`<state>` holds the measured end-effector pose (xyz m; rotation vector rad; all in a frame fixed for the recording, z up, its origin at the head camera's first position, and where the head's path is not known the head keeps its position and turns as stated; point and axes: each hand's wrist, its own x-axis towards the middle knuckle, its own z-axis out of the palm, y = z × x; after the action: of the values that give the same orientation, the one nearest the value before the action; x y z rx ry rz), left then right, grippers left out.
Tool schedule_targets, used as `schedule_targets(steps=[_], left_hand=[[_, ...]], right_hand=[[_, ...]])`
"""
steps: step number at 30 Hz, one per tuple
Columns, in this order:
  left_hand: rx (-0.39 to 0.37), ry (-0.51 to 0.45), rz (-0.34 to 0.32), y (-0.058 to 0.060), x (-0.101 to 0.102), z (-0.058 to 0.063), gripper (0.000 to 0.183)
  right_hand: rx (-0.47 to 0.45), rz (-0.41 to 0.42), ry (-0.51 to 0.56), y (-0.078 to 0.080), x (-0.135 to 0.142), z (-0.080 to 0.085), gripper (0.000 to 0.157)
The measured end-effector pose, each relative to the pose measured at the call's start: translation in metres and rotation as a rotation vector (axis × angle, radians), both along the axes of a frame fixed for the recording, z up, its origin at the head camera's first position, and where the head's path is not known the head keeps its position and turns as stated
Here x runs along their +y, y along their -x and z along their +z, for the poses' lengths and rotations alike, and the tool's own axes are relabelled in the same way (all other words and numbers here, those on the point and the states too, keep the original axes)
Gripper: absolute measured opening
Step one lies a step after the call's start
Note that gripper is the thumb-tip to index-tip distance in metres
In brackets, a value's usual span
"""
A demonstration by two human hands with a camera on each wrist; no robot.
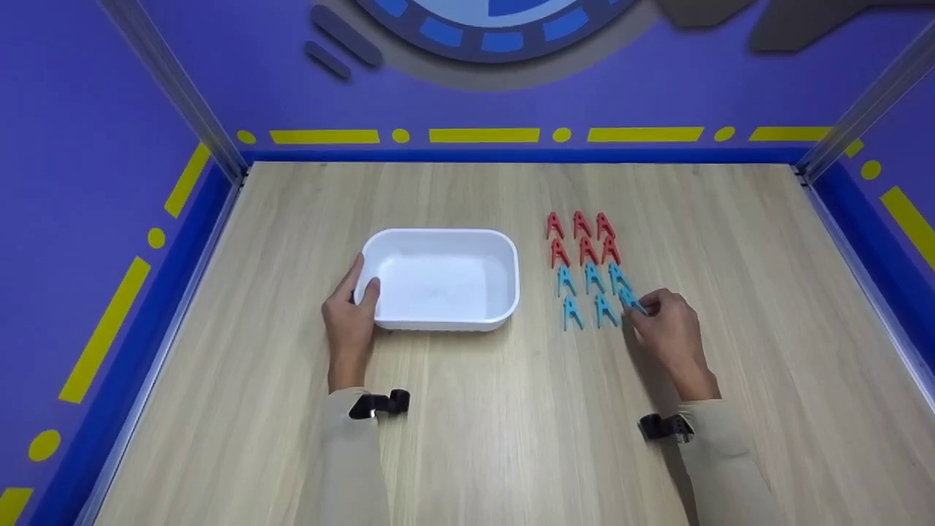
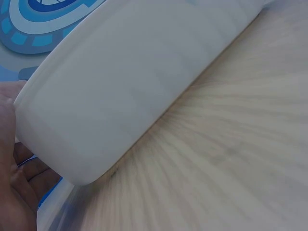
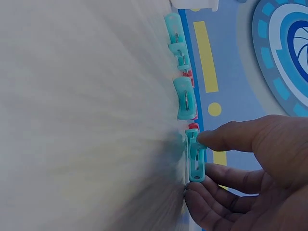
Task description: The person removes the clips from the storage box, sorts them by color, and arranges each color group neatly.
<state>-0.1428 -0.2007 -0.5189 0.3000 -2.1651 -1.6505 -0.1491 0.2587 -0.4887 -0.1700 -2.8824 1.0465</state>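
My left hand [image 1: 350,321] grips the left end of a white plastic basin [image 1: 441,324], its thumb over the rim and its fingers along the outside. Nothing lies inside the basin. Over at the right, my right hand [image 1: 670,332] pinches a light blue clothespin [image 1: 630,300] at the near right corner of a group of clothespins. In the right wrist view the thumb [image 3: 211,140] presses on this clothespin from one side, with fingers at its other side. Beside it are more blue clothespins [image 1: 605,310], and red clothespins [image 1: 586,250] lie in rows behind them.
The wooden table [image 1: 467,438] carries the basin left of centre and the clothespins right of it. A purple wall [image 1: 467,109] with yellow marks closes the back, and similar panels stand at both sides. Each wrist wears a black strap device [image 1: 665,428].
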Motion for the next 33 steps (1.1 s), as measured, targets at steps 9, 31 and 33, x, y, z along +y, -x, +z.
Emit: schedule_targets(steps=[9, 31, 33], left_hand=[[-0.001, -0.005, 0.008, 0.0006, -0.0002, 0.0009, 0.051], [-0.025, -0.014, -0.089, -0.0023, -0.0026, 0.005, 0.061], [-0.025, -0.034, -0.092, -0.0032, -0.0037, 0.0068, 0.063]], right_hand=[[-0.028, 0.012, 0.003, -0.002, -0.0012, 0.0017, 0.029], [0.015, -0.021, 0.034, -0.0083, 0.0055, 0.0047, 0.046], [0.069, -0.022, 0.046, -0.0072, 0.0063, 0.008, 0.051]])
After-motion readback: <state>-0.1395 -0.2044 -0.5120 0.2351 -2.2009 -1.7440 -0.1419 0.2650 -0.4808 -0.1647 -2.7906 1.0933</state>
